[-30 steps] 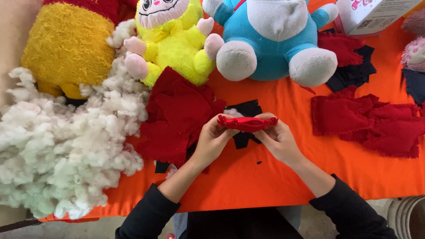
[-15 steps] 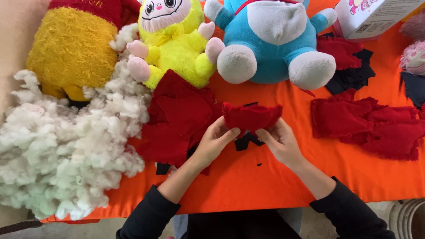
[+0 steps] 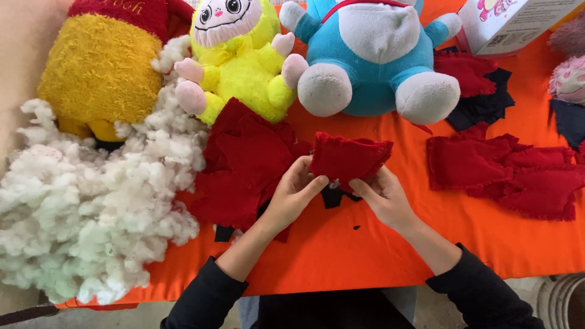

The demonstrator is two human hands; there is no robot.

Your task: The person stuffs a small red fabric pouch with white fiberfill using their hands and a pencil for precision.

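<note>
Over an orange table cover [image 3: 341,256], both of my hands hold one small red fabric piece [image 3: 350,157] with frayed edges. My left hand [image 3: 295,190] pinches its lower left edge. My right hand [image 3: 381,194] grips its lower right edge from below. The piece stands up, its flat side facing me. A bit of white stuffing shows at its bottom edge between my fingers. A black fabric scrap [image 3: 332,196] lies under my hands.
A heap of white stuffing [image 3: 91,213] fills the left. Red fabric pieces lie at centre left [image 3: 244,164] and right [image 3: 512,170]. Yellow [image 3: 100,67], bright yellow [image 3: 241,61] and blue [image 3: 372,55] plush toys line the back. A white box [image 3: 512,21] stands at the back right.
The red piece, held flat and narrow a second ago, has been turned up so its broad face shows. Both hands stayed on it.
</note>
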